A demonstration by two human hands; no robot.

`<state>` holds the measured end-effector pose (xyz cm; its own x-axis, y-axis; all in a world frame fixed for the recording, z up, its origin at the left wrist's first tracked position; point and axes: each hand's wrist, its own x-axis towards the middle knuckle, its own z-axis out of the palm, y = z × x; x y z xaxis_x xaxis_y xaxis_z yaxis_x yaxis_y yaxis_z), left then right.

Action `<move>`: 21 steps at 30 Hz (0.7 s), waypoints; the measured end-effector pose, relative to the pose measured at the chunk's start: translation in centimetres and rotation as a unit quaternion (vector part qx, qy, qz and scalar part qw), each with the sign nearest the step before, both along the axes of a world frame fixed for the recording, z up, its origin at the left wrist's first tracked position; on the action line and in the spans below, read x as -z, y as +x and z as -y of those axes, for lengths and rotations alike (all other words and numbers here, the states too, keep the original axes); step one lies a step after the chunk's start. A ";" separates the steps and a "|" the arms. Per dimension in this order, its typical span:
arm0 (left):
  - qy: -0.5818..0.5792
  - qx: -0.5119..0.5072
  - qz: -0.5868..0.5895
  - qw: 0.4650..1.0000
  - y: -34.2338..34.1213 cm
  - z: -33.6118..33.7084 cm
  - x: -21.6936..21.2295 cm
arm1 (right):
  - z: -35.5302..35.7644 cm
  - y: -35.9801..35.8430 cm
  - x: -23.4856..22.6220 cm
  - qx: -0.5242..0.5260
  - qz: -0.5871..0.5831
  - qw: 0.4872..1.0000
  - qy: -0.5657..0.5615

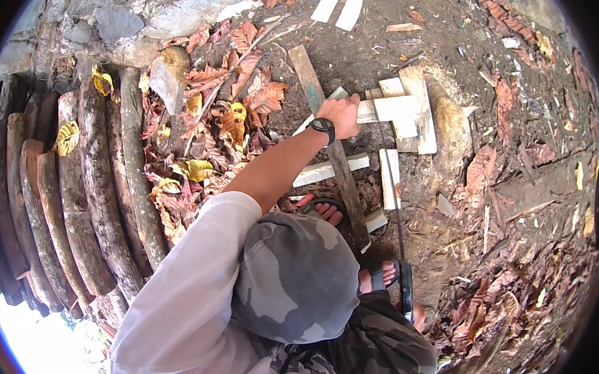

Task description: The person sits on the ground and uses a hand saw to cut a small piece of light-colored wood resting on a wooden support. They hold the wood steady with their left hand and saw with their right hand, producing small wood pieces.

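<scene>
My left hand [340, 116], with a watch on its wrist, is closed on a pale wood strip [367, 112]. The strip's right end meets a stack of pale boards [420, 112]. A long thin blade [398, 226], seen nearly edge-on, runs down from beside the strip to a black handle [407, 287]. I cannot tell whether it is a saw or a machete. At the handle's lower end my right hand [418, 318] shows only in part, seemingly wrapped round it; my knee hides the rest. A weathered plank [344, 176] slants beneath my left hand.
My sandalled left foot [329, 212] and right foot [384, 275] are beside the plank. Short pale offcuts [389, 178] lie around. Stacked logs [96, 183] stand at left, near dry leaves [239, 116] and stones [118, 25]. A tan block [451, 137] sits right of the boards.
</scene>
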<state>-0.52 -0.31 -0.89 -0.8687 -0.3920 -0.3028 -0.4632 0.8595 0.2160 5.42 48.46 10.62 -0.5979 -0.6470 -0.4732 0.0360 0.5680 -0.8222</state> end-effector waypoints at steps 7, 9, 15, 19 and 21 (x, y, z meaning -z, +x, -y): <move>-0.006 0.019 -0.012 1.000 0.2 0.1 -0.2 | 9.6 -2.5 2.3 -0.002 -0.059 0.995 -0.079; 0.003 0.007 -0.003 1.000 0.3 0.3 -0.2 | 12.8 -4.2 2.1 0.001 -0.056 0.994 -0.091; -0.004 -0.021 0.007 1.000 -0.2 0.4 -0.4 | 5.8 -0.6 2.0 0.062 0.010 0.994 -0.088; -0.002 -0.005 -0.010 1.000 -0.1 -0.1 -0.1 | -2.7 1.4 2.4 0.033 0.073 0.996 0.023; -0.010 -0.002 -0.015 1.000 0.4 0.1 0.2 | -1.7 0.8 1.0 0.031 0.054 0.998 0.011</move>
